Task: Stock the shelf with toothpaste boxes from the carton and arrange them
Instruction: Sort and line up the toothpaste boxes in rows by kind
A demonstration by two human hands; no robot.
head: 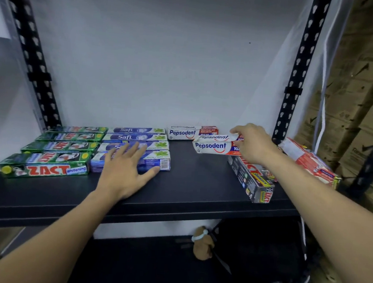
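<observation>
At the left of the black shelf (189, 185) I see green Zact boxes (44, 166) in a row. My left hand (126, 170) lies spread flat on the blue Safi boxes (136, 146). At the right, my right hand (252, 143) grips a Pepsodent box (211, 146) by its end.

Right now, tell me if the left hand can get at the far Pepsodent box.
Probably yes. The left hand rests flat on the front Safi box, and the bare shelf between it and the far Pepsodent box is unobstructed. The right hand sits on the nearer Pepsodent box, off that path.
</observation>
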